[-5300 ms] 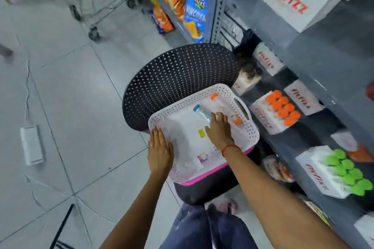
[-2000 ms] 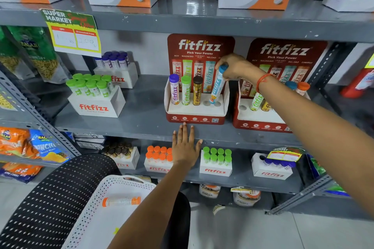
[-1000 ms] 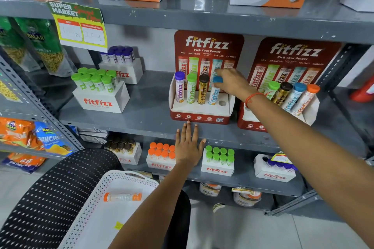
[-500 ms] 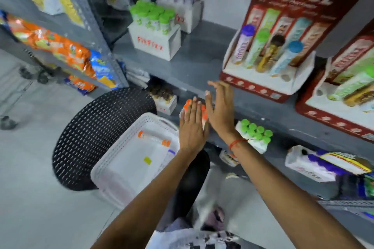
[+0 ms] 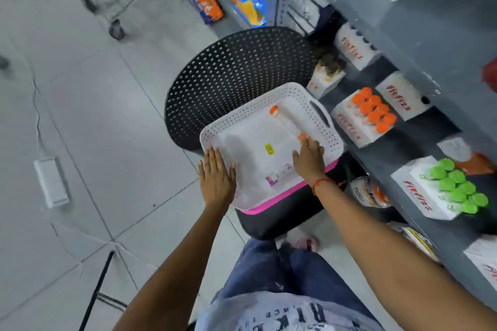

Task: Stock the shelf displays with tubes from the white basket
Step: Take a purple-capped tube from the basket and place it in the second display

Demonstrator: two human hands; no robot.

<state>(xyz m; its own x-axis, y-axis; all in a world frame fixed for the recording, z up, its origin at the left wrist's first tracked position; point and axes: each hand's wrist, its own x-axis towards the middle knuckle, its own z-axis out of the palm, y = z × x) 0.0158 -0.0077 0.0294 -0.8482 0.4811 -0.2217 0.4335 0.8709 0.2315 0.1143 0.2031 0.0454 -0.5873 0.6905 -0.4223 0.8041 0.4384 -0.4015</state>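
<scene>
Reaching my right hand (image 5: 308, 161) into white basket (image 5: 326, 140), grip loose, fingertips at last orange-capped tube (image 5: 289, 122), not yet closed. Left hand (image 5: 216, 180) flat, empty, on rim. Risk: tube rolls away; basket tips off chair (image 5: 236, 75).

The basket (image 5: 320, 113) sits on a chair (image 5: 231, 75) between the hands, the left hand (image 5: 216, 179) at its near-left rim, the right hand (image 5: 309, 160) inside beside a tube (image 5: 286, 122), with shelf (image 5: 419, 142) cartons right of the right hand.
</scene>
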